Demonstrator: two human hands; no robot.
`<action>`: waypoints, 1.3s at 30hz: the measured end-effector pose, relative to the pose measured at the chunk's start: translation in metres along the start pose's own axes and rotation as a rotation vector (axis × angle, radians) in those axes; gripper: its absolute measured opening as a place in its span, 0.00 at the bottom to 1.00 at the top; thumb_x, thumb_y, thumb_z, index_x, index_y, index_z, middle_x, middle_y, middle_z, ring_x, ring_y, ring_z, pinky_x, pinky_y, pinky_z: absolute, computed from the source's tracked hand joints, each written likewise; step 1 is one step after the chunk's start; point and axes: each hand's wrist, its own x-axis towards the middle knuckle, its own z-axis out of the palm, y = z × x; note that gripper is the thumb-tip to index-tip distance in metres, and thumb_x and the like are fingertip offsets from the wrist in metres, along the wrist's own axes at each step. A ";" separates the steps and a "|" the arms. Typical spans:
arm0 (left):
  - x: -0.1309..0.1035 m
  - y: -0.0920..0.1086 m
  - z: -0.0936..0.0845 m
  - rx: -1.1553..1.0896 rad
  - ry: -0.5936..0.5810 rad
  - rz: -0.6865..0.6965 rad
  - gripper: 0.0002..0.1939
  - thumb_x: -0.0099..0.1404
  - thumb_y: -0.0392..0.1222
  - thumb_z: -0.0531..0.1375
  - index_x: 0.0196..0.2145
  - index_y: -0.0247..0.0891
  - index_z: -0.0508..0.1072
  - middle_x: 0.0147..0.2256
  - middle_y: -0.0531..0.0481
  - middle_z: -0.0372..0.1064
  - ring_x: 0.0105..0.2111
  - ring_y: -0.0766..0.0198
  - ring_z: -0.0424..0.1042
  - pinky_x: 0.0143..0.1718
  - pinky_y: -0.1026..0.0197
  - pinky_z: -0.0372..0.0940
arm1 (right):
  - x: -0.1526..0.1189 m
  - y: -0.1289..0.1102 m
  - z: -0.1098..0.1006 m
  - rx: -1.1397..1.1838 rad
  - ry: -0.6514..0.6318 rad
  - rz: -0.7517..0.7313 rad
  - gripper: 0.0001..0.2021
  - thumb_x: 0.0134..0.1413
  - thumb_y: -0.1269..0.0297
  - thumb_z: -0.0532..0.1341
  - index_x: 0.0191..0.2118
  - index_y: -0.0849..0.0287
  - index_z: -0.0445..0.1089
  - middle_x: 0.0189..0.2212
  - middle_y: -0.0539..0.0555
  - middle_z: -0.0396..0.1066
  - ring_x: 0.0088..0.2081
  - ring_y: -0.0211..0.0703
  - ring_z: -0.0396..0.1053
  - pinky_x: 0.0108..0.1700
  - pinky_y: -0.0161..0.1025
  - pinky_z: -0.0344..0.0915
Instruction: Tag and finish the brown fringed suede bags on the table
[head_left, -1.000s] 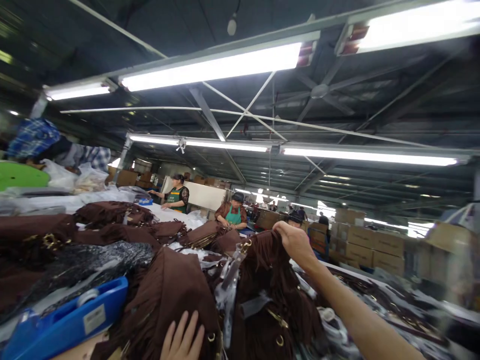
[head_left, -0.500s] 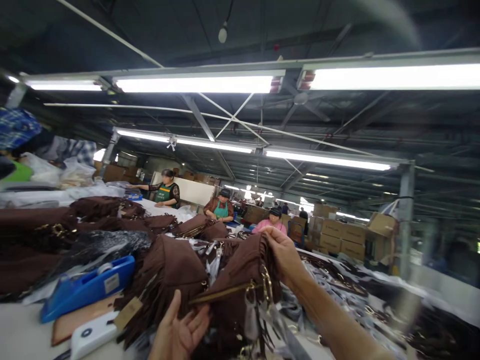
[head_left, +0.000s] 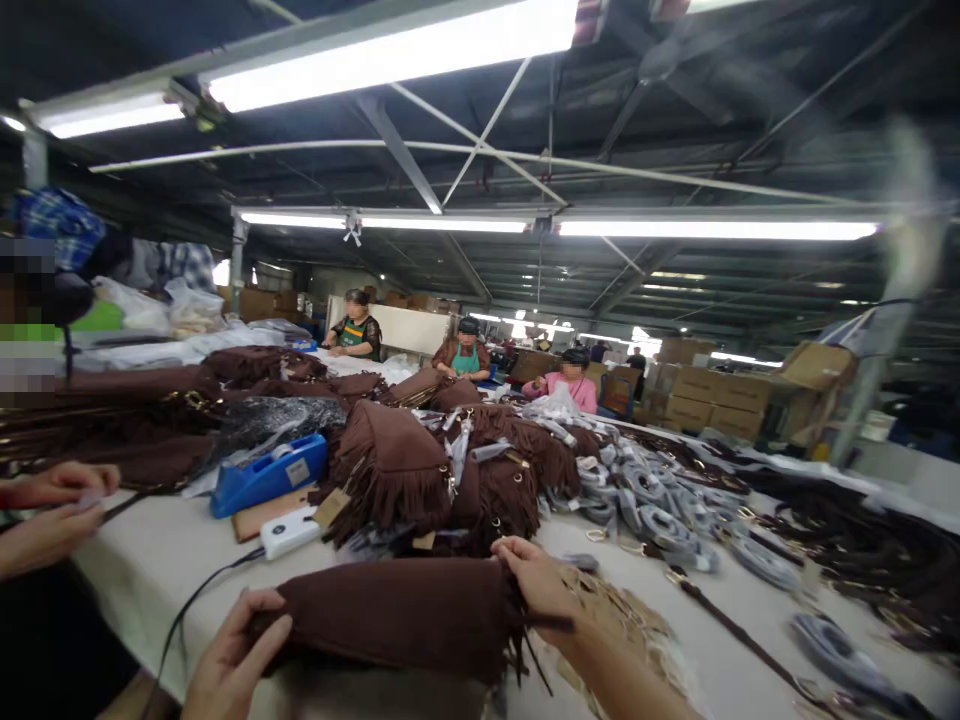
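Observation:
A dark brown fringed bag [head_left: 397, 615] lies lengthwise between my hands at the front of the table. My left hand [head_left: 244, 640] grips its left end, thumb on top and fingers curled at the edge. At the opposite end, my right hand [head_left: 532, 580] pinches the upper corner, where fringe strands hang down. Just beyond, another brown fringed bag [head_left: 394, 445] with a tan paper tag [head_left: 331, 507] rests on the pile. The underside of the held bag is hidden.
A blue tape dispenser [head_left: 270, 472] and a white corded device [head_left: 292, 530] sit left of centre. Wrapped straps [head_left: 637, 490] heap to the right, near tan strips [head_left: 619, 620]. A co-worker's hands [head_left: 56, 510] are at far left; several people sit across the table.
The bag has come off the pile toward me and now lies sideways. My left hand, open before, has closed on its end. The view has tilted down, and a co-worker's hands appear at left.

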 end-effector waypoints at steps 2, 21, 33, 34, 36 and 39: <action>0.010 -0.024 -0.008 0.200 -0.041 0.055 0.20 0.39 0.55 0.71 0.24 0.40 0.71 0.25 0.54 0.67 0.31 0.58 0.68 0.34 0.63 0.66 | -0.010 0.026 0.006 -0.064 0.026 0.067 0.18 0.42 0.44 0.61 0.27 0.56 0.69 0.19 0.48 0.68 0.24 0.43 0.67 0.28 0.39 0.64; -0.113 -0.089 0.131 0.926 -1.023 0.941 0.11 0.54 0.35 0.62 0.37 0.42 0.74 0.40 0.46 0.67 0.38 0.58 0.69 0.36 0.66 0.69 | -0.089 0.029 -0.008 -0.544 -0.402 -0.220 0.19 0.53 0.74 0.52 0.43 0.55 0.77 0.41 0.56 0.73 0.44 0.43 0.70 0.49 0.39 0.65; -0.071 -0.030 0.095 0.630 -1.299 0.791 0.18 0.72 0.37 0.45 0.34 0.40 0.74 0.32 0.47 0.73 0.33 0.62 0.69 0.36 0.65 0.63 | -0.097 0.023 -0.001 -0.731 -0.467 -0.288 0.20 0.37 0.76 0.56 0.40 0.59 0.75 0.41 0.55 0.71 0.45 0.46 0.68 0.47 0.38 0.63; -0.068 -0.029 0.085 0.650 -1.265 0.780 0.18 0.72 0.39 0.45 0.35 0.40 0.74 0.33 0.47 0.74 0.33 0.62 0.69 0.35 0.64 0.63 | -0.098 0.027 0.000 -0.754 -0.450 -0.310 0.21 0.37 0.77 0.56 0.41 0.59 0.74 0.42 0.56 0.71 0.46 0.47 0.68 0.48 0.39 0.63; -0.054 -0.026 0.056 0.685 -1.147 0.718 0.17 0.72 0.44 0.47 0.36 0.42 0.75 0.36 0.46 0.75 0.34 0.59 0.69 0.37 0.62 0.63 | -0.098 0.033 0.000 -0.793 -0.429 -0.337 0.21 0.38 0.77 0.56 0.42 0.60 0.74 0.42 0.57 0.71 0.46 0.47 0.68 0.48 0.39 0.64; -0.017 -0.027 -0.006 0.733 -0.814 0.604 0.17 0.69 0.52 0.51 0.36 0.45 0.78 0.39 0.44 0.76 0.41 0.52 0.70 0.45 0.55 0.66 | -0.093 0.036 -0.008 -0.866 -0.390 -0.296 0.19 0.40 0.79 0.54 0.39 0.60 0.73 0.42 0.57 0.70 0.44 0.46 0.68 0.48 0.39 0.64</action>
